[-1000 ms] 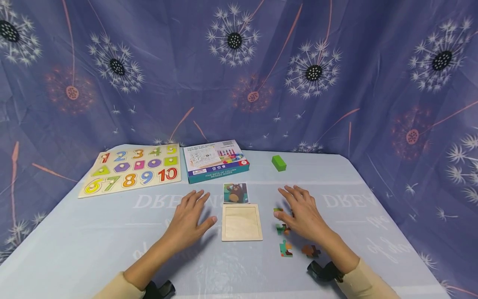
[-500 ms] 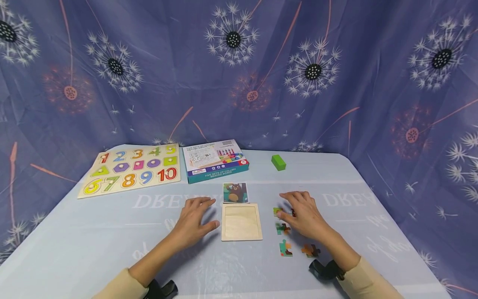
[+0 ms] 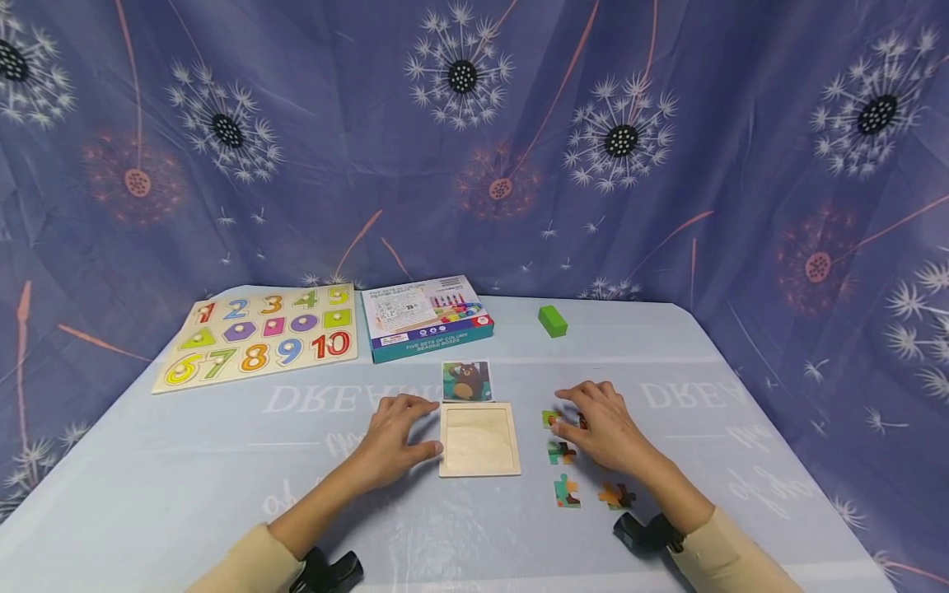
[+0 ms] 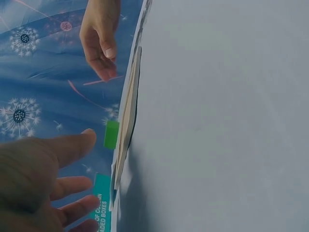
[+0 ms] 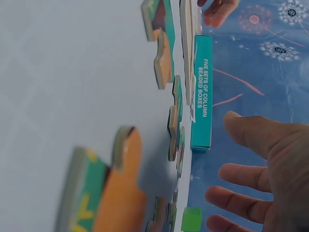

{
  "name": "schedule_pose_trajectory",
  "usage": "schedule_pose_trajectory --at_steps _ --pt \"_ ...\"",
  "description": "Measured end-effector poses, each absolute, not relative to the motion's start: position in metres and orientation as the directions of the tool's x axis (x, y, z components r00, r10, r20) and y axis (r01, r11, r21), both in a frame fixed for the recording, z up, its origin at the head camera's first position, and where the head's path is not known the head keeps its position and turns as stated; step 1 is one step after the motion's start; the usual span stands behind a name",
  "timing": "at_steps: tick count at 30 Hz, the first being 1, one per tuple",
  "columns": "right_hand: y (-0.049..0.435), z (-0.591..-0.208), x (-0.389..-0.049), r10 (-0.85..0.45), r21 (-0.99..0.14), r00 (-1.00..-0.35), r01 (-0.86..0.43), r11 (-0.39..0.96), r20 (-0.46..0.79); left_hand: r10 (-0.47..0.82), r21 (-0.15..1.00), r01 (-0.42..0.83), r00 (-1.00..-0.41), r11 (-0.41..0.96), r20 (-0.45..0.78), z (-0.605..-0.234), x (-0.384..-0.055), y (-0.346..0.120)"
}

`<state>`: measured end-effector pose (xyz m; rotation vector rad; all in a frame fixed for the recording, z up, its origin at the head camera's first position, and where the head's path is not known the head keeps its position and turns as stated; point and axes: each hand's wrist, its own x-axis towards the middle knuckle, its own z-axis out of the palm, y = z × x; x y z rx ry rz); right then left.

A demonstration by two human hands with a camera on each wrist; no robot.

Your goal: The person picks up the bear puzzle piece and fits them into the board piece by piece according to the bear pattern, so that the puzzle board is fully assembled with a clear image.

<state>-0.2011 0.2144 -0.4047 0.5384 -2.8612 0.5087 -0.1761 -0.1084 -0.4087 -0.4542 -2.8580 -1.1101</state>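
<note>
Right hand [image 5: 286, 164] above pieces [image 5: 119, 205], wrist view

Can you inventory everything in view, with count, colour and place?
Tray: one, pale wood, centre.
Bear card: one, green and brown, just beyond the tray.
Puzzle pieces: several, some partly hidden, green, orange and brown, right of the tray.
Box: one, teal, purple and white, back, left of centre.
Number board: one, pale wood, multicoloured numerals, back left.
Block: one, green, back right.
Tablecloth: one, pale blue-grey, under the tray.
Backdrop: one, purple-blue, behind the tablecloth.
Wrist devices: two, black, one per wrist.
Sleeves: two, beige, on forearms.
Left hand: one, bare, beside the tray's left edge.
Right hand: one, bare, above the puzzle pieces.
</note>
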Motion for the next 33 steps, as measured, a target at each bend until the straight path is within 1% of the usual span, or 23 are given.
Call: schedule_pose_trajectory --at_steps 12,23,33 --pt "0.216 -0.408 -0.202 -0.311 -0.302 -0.928 -0.362 0.882 0.203 0.279 0.675 0.278 -0.954 0.684 0.11 -0.417 -0.181 -0.108" --pt "0.219 -0.411 -0.207 -0.34 -0.286 -0.926 -0.375 0.882 0.166 0.296 0.659 0.316 -0.944 0.683 0.146 -0.422 -0.179 -0.106" --pt "0.219 -0.414 -0.21 -0.331 -0.292 -0.934 -0.358 0.887 0.136 0.299 0.644 0.32 -0.943 0.695 0.146 -0.425 -0.18 -0.105"
